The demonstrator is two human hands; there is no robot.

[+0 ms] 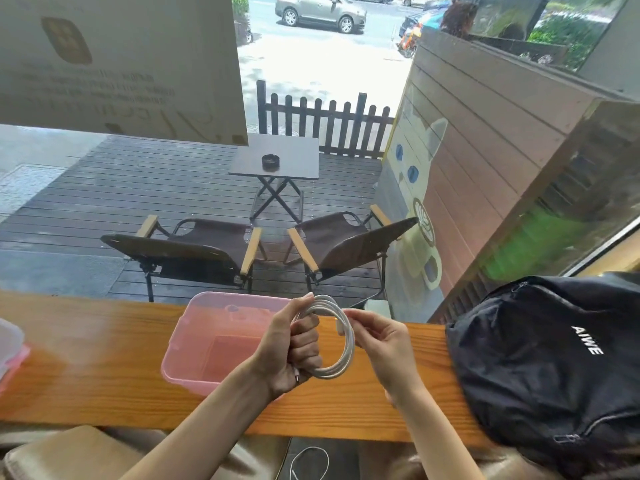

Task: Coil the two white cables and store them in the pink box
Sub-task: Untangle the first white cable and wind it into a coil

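Note:
A white cable (341, 355) is wound into a round coil above the wooden counter. My left hand (291, 348) grips the coil's left side, fingers curled through the loops. My right hand (381, 344) pinches the cable's end by its white plug at the coil's right side. The pink translucent box (194, 341) sits open on the counter just left of my left hand, with nothing visible inside. A second white cable (310, 460) hangs loose below the counter's front edge, near the bottom of the view.
A black backpack (554, 358) lies on the counter's right end. At the far left edge is a clear lid with pink clips (10, 355). The wooden counter (86, 368) faces a window; chairs and a small table stand outside.

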